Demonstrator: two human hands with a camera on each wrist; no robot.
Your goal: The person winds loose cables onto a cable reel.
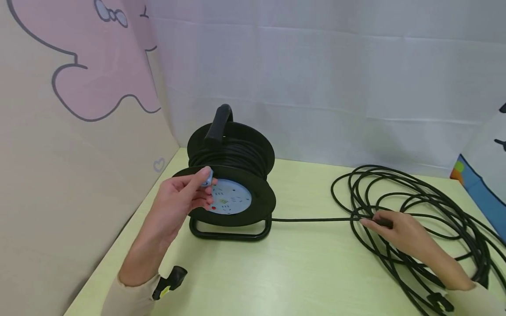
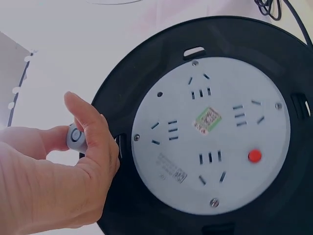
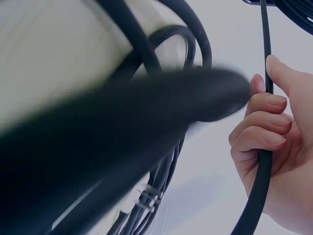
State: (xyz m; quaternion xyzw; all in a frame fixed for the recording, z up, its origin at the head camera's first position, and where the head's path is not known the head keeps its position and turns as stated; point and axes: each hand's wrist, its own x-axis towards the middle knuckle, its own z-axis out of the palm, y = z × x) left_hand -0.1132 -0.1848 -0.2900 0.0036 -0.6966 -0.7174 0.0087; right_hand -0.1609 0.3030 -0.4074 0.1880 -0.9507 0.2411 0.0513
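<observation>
A black cable reel (image 1: pixel 258 197) stands on the table with its round socket panel (image 1: pixel 237 202) facing me. The panel shows several slotted outlets and a red button (image 2: pixel 254 155). My left hand (image 1: pixel 174 197) pinches a small blue-grey knob (image 2: pixel 76 139) at the left side of the reel's front disc, thumb on one side and fingers on the other. Off to the right, my right hand (image 1: pixel 407 232) grips the black cable (image 1: pixel 312 219), which runs straight across to the reel. In the right wrist view the fingers (image 3: pixel 264 120) curl round this cable.
Loose loops of black cable (image 1: pixel 439 199) lie on the table's right side, around and under my right hand. Black cable turns (image 1: pixel 241 153) fill the drum below the reel's handle (image 1: pixel 219 125). Walls with printed figures stand at left and right, a white sheet behind.
</observation>
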